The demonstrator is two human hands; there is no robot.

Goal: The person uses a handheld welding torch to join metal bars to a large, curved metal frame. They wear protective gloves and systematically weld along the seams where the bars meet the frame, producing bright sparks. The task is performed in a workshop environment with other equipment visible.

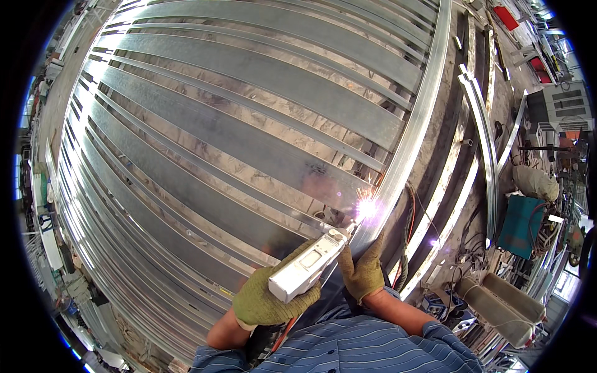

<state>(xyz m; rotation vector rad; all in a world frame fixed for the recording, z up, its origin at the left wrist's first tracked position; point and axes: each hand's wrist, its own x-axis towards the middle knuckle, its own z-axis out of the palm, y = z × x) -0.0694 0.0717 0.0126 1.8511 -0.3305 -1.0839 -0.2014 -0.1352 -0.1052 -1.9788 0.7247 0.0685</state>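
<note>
White box-shaped torch [308, 267] was wrapped by olive-gloved left hand [260, 299] — just beside bright sparks [367, 209] at silvery metal rail [413, 146] | olive-gloved right hand [365, 275]: fingers spread, hold unclear | steady torch angle was needed.

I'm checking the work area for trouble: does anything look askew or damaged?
A dark smudge on a wide grey bar, up and left of the bright sparks, looks odd: most of that bar is plain. Whether it is scorching, dirt or something else, I cannot tell.
</note>
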